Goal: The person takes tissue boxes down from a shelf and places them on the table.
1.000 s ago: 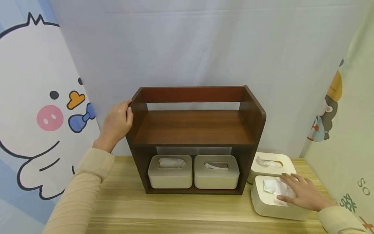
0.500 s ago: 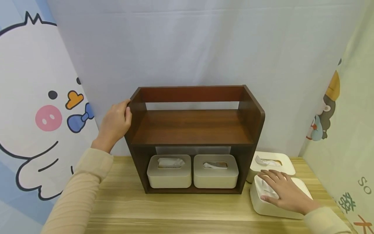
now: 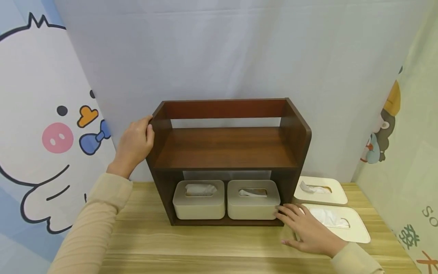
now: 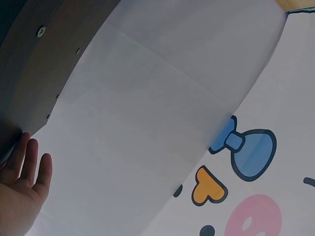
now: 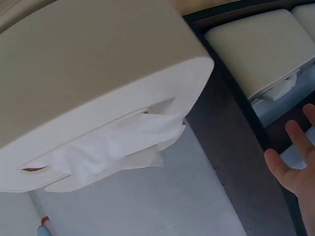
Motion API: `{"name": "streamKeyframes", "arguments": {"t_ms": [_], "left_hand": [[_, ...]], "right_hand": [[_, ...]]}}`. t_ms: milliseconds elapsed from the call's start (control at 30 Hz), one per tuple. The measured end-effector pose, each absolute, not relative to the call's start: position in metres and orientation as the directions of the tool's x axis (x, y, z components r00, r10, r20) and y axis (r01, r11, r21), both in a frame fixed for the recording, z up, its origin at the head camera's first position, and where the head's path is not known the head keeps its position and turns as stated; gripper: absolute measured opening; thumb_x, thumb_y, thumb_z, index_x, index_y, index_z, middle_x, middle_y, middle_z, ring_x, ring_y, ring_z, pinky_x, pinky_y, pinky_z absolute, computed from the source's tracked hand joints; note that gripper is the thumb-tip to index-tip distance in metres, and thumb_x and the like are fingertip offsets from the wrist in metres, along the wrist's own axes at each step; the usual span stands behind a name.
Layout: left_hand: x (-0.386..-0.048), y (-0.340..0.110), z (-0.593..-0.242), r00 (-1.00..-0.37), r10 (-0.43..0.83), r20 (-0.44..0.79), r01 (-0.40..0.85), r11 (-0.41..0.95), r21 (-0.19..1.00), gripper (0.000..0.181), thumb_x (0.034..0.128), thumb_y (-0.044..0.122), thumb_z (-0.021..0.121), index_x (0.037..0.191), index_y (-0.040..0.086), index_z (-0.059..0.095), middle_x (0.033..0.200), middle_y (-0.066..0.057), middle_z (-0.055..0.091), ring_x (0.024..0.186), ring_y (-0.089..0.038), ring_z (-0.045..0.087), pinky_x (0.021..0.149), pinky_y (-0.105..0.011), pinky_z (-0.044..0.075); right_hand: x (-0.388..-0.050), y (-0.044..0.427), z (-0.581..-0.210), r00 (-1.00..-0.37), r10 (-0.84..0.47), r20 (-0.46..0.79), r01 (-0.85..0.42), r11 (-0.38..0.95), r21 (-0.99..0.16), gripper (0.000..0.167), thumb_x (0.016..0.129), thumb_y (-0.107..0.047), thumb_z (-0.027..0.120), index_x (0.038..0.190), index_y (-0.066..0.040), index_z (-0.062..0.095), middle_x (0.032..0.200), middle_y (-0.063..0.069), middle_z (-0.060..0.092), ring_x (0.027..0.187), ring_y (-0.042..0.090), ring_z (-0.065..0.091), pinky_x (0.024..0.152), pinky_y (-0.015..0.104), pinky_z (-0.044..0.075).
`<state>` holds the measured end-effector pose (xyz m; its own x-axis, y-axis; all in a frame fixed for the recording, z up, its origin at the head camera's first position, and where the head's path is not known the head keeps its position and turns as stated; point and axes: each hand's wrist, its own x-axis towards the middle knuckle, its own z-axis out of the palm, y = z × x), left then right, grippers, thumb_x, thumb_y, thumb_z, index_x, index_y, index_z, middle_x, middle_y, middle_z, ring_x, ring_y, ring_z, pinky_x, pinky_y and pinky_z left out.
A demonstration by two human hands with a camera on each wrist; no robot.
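My left hand (image 3: 134,141) holds the upper left side panel of a dark brown two-tier wooden shelf (image 3: 226,146); in the left wrist view its fingers (image 4: 43,177) lie by the panel's edge, thumb out of sight. Two cream tissue boxes, a left one (image 3: 199,210) and a right one (image 3: 254,211), sit side by side in the lower tier. My right hand (image 3: 309,231) is spread, holding nothing, its fingertips by the shelf's lower right corner. Partly behind it, a third tissue box (image 3: 357,228) stands on the table, its tissue poking from the slot.
A fourth cream tissue box (image 3: 337,194) stands behind the third, right of the shelf. Under everything is a light wood-grain table (image 3: 191,247). A pale grey cloth (image 3: 219,53) hangs behind, with printed cartoon cloths at both sides.
My right hand has moved left from above the near tissue box on the right to the shelf's lower right corner. The left hand stays on the side panel.
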<state>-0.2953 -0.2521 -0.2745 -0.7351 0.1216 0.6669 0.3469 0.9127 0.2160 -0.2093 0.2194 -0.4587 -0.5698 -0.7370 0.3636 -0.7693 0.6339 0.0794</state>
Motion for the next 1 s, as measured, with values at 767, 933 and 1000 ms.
{"name": "streamKeyframes", "arguments": {"t_ms": [767,933,1000], "left_hand": [[-0.295,-0.251,-0.274,-0.732,0.129,0.669,0.357,0.909,0.215,0.039,0.0957,0.015,0.035,0.125,-0.006,0.051,0.118,-0.026,0.056,0.101,-0.044,0.053,0.087,-0.056,0.042],[-0.296,-0.251,-0.274,-0.724,0.137,0.676,0.366,0.907,0.209,0.038,0.0953,0.013,0.036,0.124,-0.007,0.051,0.118,-0.026,0.056,0.101,-0.045,0.053,0.088,-0.055,0.042],[-0.297,-0.251,-0.274,-0.722,0.138,0.678,0.368,0.907,0.207,0.038,0.0953,0.013,0.036,0.124,-0.007,0.051,0.118,-0.026,0.056,0.101,-0.044,0.053,0.088,-0.055,0.042]], "right_hand": [[-0.256,0.158,-0.469,-0.646,-0.712,0.276,-0.733,0.679,0.036,0.081,0.08,-0.056,0.058,0.139,-0.006,0.035,0.141,0.017,0.036,0.124,0.04,0.038,0.093,0.057,0.037],[-0.271,0.154,-0.476,-0.661,-0.686,0.306,-0.709,0.704,0.045,0.085,0.073,-0.049,0.069,0.137,-0.004,0.037,0.139,0.018,0.039,0.125,0.042,0.037,0.095,0.059,0.035],[-0.278,0.153,-0.478,-0.669,-0.672,0.316,-0.695,0.717,0.055,0.088,0.07,-0.049,0.072,0.136,-0.003,0.038,0.139,0.019,0.04,0.126,0.042,0.037,0.095,0.06,0.035]]}}
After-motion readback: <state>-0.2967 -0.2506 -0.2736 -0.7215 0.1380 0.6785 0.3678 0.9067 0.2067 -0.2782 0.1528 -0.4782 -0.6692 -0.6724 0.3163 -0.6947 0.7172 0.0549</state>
